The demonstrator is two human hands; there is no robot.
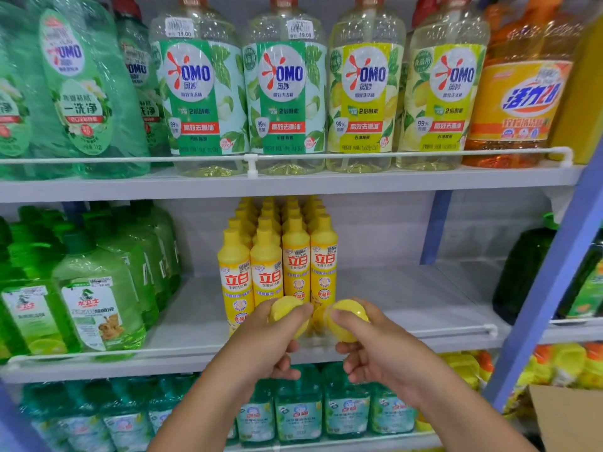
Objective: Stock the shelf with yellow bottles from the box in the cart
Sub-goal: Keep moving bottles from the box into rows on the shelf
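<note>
Several yellow bottles [295, 256] with red lettering stand in rows on the middle shelf [408, 305]. My left hand [264, 347] grips a yellow bottle [287, 313] by its base, the bottle pointing toward the shelf at the front of the rows. My right hand [368, 350] grips a second yellow bottle [347, 319] the same way, just right of the first. Both held bottles hover at the shelf's front rail [456, 332]. The corner of a cardboard box [567, 419] shows at the bottom right.
Green detergent bottles [91, 295] fill the middle shelf's left side; a dark green bottle [522, 265] stands at its right. Large OMO bottles [284, 93] line the upper shelf. Teal bottles [300, 409] sit on the lower shelf. A blue upright post [554, 288] frames the right side.
</note>
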